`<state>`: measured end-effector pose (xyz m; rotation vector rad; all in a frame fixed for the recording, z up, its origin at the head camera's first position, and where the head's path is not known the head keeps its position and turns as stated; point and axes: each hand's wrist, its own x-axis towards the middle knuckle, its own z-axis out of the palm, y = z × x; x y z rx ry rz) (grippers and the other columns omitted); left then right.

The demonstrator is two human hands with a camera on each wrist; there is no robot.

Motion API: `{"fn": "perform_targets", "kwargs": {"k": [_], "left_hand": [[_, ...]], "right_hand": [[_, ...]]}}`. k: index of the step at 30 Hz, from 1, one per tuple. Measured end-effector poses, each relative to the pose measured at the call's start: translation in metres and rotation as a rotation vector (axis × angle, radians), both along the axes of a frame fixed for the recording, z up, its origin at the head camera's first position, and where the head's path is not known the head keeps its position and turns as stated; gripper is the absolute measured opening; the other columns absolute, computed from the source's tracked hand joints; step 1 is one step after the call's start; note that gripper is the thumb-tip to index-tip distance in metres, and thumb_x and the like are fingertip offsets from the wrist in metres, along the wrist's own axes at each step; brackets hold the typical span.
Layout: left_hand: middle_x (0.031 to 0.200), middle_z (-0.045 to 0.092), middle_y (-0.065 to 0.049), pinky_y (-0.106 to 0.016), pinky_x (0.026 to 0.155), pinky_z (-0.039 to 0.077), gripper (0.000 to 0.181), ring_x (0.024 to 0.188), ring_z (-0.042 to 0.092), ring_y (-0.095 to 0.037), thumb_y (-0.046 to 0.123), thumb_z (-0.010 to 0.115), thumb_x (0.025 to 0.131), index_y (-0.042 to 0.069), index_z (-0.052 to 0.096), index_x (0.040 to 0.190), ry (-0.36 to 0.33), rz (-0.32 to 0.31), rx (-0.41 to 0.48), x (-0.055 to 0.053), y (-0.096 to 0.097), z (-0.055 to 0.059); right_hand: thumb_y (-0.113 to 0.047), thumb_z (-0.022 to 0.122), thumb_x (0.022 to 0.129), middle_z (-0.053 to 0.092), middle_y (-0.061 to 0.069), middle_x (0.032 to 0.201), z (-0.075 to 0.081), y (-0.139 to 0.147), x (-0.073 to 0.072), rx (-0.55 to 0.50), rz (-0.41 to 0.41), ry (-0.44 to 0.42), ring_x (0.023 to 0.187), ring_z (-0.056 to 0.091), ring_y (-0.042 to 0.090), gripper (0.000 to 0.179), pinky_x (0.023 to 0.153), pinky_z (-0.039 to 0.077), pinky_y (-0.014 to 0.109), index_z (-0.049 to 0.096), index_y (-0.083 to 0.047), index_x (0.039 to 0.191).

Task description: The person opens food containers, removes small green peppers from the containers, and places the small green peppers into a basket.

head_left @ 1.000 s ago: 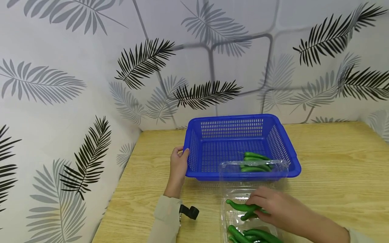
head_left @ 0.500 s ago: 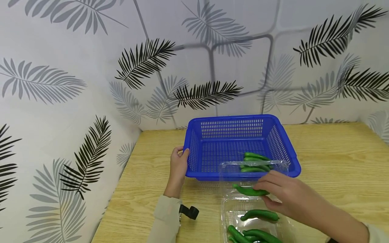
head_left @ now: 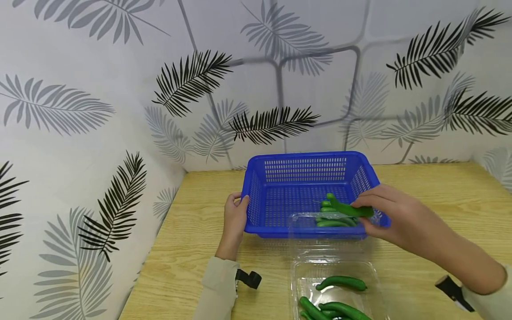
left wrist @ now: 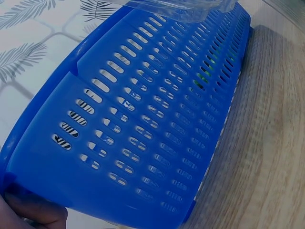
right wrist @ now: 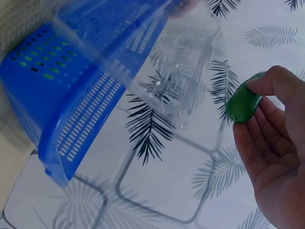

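A green pepper [head_left: 349, 208] is pinched between the thumb and fingers of my right hand [head_left: 394, 211], held over the front right part of a blue basket [head_left: 316, 232]. The right wrist view shows that pepper [right wrist: 243, 102] end-on. My left hand [head_left: 235, 215] grips the basket's left rim, thumb on the near side; in the left wrist view only part of that hand [left wrist: 35, 212] shows at the corner. Several green peppers [head_left: 333, 223] lie inside the basket, partly behind the clear lid.
An open clear plastic box [head_left: 295, 284] stands in front of the basket, its raised lid [head_left: 294, 226] leaning over the basket's front rim. Several peppers [head_left: 344, 282] lie in the box. Leaf-patterned covering [head_left: 256, 89] rises behind the wooden table [head_left: 436, 195].
My right hand has lifted one pepper out of the clear box and carried it up and away over the basket. My left hand has stayed on the rim.
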<state>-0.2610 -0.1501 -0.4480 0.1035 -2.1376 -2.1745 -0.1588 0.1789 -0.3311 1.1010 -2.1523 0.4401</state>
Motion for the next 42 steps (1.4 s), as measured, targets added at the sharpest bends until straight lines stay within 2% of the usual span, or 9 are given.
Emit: {"fn": "perform_targets", "kwargs": {"k": [7,13,16,19,23,25,29,35,42], "left_hand": [[0.103,0.060,-0.027,-0.040,0.065,0.053,0.030,0.088,0.061,-0.042,0.020,0.049,0.097,0.000,0.046,0.120,-0.011,0.007,0.000,-0.001,0.000,0.000],[0.103,0.060,-0.028,-0.040,0.065,0.053,0.031,0.088,0.060,-0.043,0.020,0.049,0.097,0.001,0.046,0.120,-0.008,0.001,0.002,0.000,0.000,0.000],[0.104,0.059,-0.028,-0.041,0.065,0.053,0.031,0.088,0.060,-0.044,0.020,0.048,0.097,0.000,0.046,0.121,-0.001,-0.006,0.006,0.000,0.000,0.000],[0.103,0.060,-0.028,-0.042,0.066,0.053,0.031,0.088,0.060,-0.043,0.020,0.048,0.097,0.000,0.046,0.121,0.001,-0.007,0.005,0.000,0.000,0.000],[0.102,0.060,-0.027,-0.041,0.066,0.053,0.030,0.088,0.061,-0.043,0.020,0.048,0.097,0.000,0.046,0.120,0.001,-0.003,0.003,0.000,0.000,0.001],[0.101,0.061,-0.027,-0.041,0.065,0.053,0.030,0.088,0.061,-0.043,0.020,0.049,0.097,0.000,0.046,0.120,0.001,0.001,0.002,0.000,0.000,0.001],[0.100,0.061,-0.026,-0.040,0.063,0.053,0.030,0.086,0.061,-0.042,0.019,0.049,0.096,0.000,0.047,0.119,-0.009,0.012,0.005,-0.001,0.000,0.000],[0.101,0.061,-0.026,-0.038,0.062,0.053,0.030,0.085,0.062,-0.040,0.020,0.049,0.096,0.000,0.047,0.119,-0.020,0.010,0.006,-0.002,0.001,0.000],[0.102,0.061,-0.028,-0.042,0.064,0.053,0.030,0.087,0.061,-0.042,0.019,0.049,0.097,0.000,0.047,0.119,-0.014,0.009,0.004,-0.003,0.000,-0.002]], "right_hand": [[-0.044,0.040,0.093,0.064,-0.003,0.091,0.000,0.008,-0.018,0.009,-0.040,-0.001,0.083,0.059,0.012,0.044,0.072,0.045,0.019,0.067,-0.009,0.090],[-0.045,0.040,0.092,0.062,-0.003,0.089,-0.005,0.019,-0.034,0.003,-0.070,-0.005,0.076,0.054,0.007,0.045,0.066,0.043,0.016,0.066,-0.009,0.090],[-0.041,0.045,0.089,0.061,-0.002,0.088,-0.008,0.024,-0.042,-0.004,-0.074,-0.018,0.075,0.052,0.007,0.039,0.065,0.041,0.015,0.066,-0.008,0.091],[-0.027,0.056,0.080,0.062,-0.002,0.088,-0.010,0.028,-0.050,0.004,-0.092,-0.046,0.074,0.053,0.007,0.025,0.064,0.042,0.017,0.067,-0.008,0.092],[-0.010,0.068,0.068,0.062,-0.001,0.089,-0.016,0.032,-0.060,0.026,-0.148,-0.101,0.075,0.053,0.007,0.025,0.063,0.044,0.022,0.067,-0.008,0.092],[-0.007,0.071,0.066,0.062,-0.002,0.089,-0.020,0.033,-0.066,0.032,-0.174,-0.135,0.076,0.052,0.007,0.026,0.062,0.046,0.025,0.067,-0.008,0.091],[-0.006,0.070,0.068,0.061,-0.002,0.085,-0.031,0.035,-0.077,0.042,-0.202,-0.225,0.073,0.051,0.008,0.021,0.059,0.047,0.030,0.067,-0.008,0.089],[-0.007,0.070,0.071,0.059,-0.002,0.082,-0.049,0.037,-0.090,0.080,-0.228,-0.331,0.069,0.049,0.010,0.018,0.057,0.045,0.030,0.066,-0.008,0.088],[-0.011,0.072,0.076,0.061,0.000,0.085,-0.063,0.032,-0.100,0.143,-0.259,-0.466,0.075,0.053,0.014,0.018,0.063,0.048,0.035,0.067,-0.005,0.092]]}}
